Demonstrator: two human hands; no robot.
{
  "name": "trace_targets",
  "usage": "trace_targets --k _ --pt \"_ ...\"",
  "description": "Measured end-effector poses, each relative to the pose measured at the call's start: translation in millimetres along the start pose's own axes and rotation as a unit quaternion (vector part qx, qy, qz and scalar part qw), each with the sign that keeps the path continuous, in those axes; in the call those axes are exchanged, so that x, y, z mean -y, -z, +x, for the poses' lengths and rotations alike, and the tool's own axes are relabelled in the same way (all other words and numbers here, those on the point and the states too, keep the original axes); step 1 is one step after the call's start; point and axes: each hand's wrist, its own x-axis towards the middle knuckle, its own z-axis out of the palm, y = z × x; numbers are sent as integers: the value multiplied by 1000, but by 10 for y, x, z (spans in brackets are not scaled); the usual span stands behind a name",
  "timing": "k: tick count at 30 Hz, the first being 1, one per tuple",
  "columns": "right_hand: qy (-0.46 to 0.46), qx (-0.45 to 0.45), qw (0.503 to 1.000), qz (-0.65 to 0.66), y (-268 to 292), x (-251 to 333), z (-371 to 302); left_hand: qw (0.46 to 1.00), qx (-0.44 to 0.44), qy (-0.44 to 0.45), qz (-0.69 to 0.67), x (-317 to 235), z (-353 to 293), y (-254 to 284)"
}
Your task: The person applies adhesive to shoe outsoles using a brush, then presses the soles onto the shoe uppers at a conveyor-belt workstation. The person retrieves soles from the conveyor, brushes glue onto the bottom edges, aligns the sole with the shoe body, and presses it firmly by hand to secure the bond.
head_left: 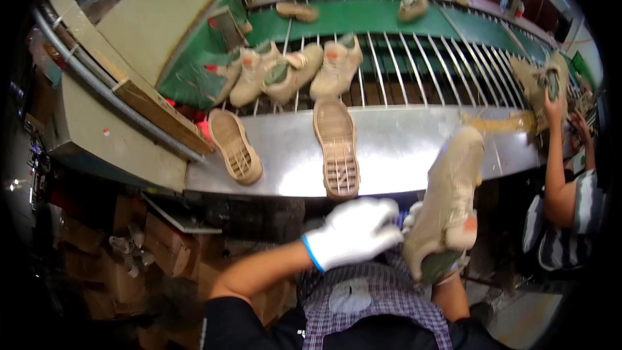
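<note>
Your right hand [411, 218] curls fingers round a beige shoe [446, 188], orange patch [470, 225] showing; left hand [359, 230] blurry, can't tell its fingers.

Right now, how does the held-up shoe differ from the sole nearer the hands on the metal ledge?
The shoe is held in the air; the sole rests on the metal ledge. The shoe shows laces and green lining; the sole shows a grid of ribs. Both look tan.
</note>
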Motion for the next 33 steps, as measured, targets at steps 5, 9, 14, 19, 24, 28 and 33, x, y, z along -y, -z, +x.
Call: trace_targets --k 5,9,14,19,24,28,33 --pt "6 -151 985 -84 453 102 -20 918 -355 119 132 1009 393 901" --pt "-39 -156 979 -123 971 32 -120 875 -332 308 170 2238 902 1062" --pt "-66 -165 974 -142 1130 -6 -113 891 -367 262 -59 2224 1204 940" --pt "-64 -62 995 -35 602 18 -185 739 -267 -3 -619 954 913 827" --pt "-28 -180 970 -160 676 131 -280 893 -284 -40 -346 492 575 -201" --pt "-33 -209 958 -194 961 -28 -448 880 -178 -94 -430 696 509 -1037" --pt "-76 -203 963 -159 983 -231 -622 872 -123 -103 -463 620 312 -817"
